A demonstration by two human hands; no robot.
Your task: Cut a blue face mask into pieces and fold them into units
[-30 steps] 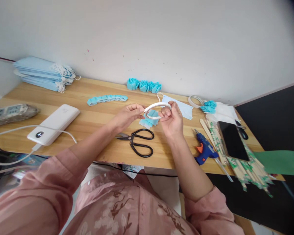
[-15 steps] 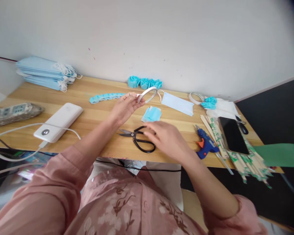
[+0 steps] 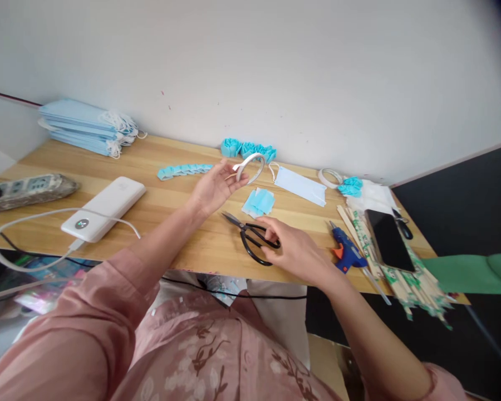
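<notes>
My left hand [image 3: 215,188] pinches a roll of white tape [image 3: 250,159] above the table, with a short end sticking out at its left. My right hand [image 3: 294,249] has its fingers and thumb at the loops of the black-handled scissors [image 3: 243,227], whose blades point away to the upper left. The scissors are near the tabletop; whether they still touch it I cannot tell. Just beyond them lies a small stack of cut blue fabric pieces [image 3: 259,202]. A flat blue face mask [image 3: 301,185] is to its right.
Blue fabric roses [image 3: 248,149] and a folded blue strip [image 3: 184,171] lie farther back. At left are stacked masks [image 3: 83,125], a power bank [image 3: 104,209] and a power strip [image 3: 29,189]. A glue gun [image 3: 347,250], wrapped chopsticks [image 3: 417,298] and a phone [image 3: 388,239] occupy the right.
My right hand has closed on the scissors' handles. The scissors have shifted right and turned, their blades now angled away from me. My left hand still holds the tape in about the same place.
</notes>
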